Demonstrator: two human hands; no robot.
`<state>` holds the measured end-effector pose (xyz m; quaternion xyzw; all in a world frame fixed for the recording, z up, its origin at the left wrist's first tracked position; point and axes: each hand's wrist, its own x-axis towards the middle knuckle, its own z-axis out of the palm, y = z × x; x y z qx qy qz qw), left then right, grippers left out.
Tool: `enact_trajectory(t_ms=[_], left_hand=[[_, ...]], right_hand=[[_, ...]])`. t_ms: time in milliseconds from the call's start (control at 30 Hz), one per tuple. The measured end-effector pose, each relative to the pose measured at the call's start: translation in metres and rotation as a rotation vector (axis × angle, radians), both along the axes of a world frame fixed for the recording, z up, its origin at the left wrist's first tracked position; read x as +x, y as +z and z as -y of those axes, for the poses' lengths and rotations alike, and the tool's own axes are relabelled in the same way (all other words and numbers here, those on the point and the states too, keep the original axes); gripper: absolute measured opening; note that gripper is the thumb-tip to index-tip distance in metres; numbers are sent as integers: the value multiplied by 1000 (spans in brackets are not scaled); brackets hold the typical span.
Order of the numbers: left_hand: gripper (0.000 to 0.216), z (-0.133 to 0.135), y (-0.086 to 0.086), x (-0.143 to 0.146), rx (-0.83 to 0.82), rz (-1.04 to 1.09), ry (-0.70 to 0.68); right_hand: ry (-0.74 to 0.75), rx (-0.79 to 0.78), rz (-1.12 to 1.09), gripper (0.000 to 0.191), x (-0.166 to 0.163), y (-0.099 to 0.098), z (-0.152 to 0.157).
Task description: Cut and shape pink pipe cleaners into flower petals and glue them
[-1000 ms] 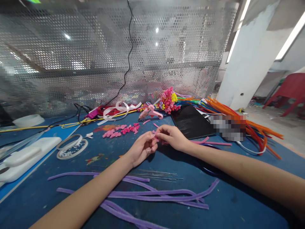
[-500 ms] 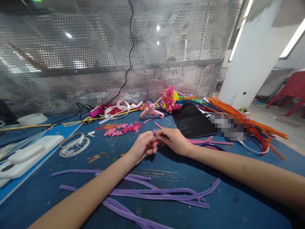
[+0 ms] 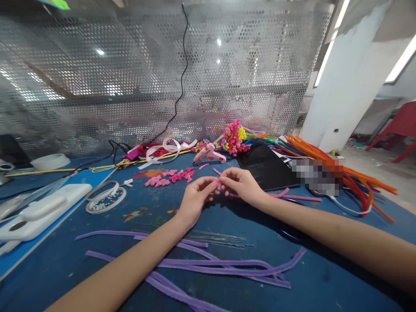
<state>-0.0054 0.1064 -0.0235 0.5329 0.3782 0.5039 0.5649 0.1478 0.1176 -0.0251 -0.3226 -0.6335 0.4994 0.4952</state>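
Above blue table point(image 3: 328, 286), fuzzy pink piece point(image 3: 219, 184), small, partly hidden, pinched by left hand point(image 3: 194, 200) and right hand point(image 3: 244, 185)

A bare stretch of blue table point(image 3: 334, 273) is leaving passage on the near right, between the purple pipe cleaners point(image 3: 240, 262) and the right forearm point(image 3: 325, 223); another is lying between the white ring-shaped roll point(image 3: 105, 209) and the left hand point(image 3: 195, 201). Beyond, pink flower pieces point(image 3: 169, 177) and a pink glue gun point(image 3: 210, 154) are obstructing the way, while a black panel point(image 3: 269, 167) is hemming in the right hand point(image 3: 243, 186).
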Motion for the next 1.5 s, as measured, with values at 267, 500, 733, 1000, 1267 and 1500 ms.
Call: enact_trajectory(t_ms=[267,500,733,1000,1267,1500], left_hand=[[20,-3,-4,-5,44,9,9],[18,1,4,-2,-27,133,-38],[20,-2,1,-3,-96,180,-83],[22,2,2,1,-104,102,-59],[29,-12,-2,-14,-25,173,226],[31,-17,-5,-17,37,83,291]], right_hand=[[236,-299,-235,21,-1,1,0],[267,-372,-245,23,-2,6,4],[180,-223,-170,25,-2,3,5],[16,82,70,20,1,4,4],[270,293,322,42,9,-6,-2],[417,441,302,31,7,3,12]])
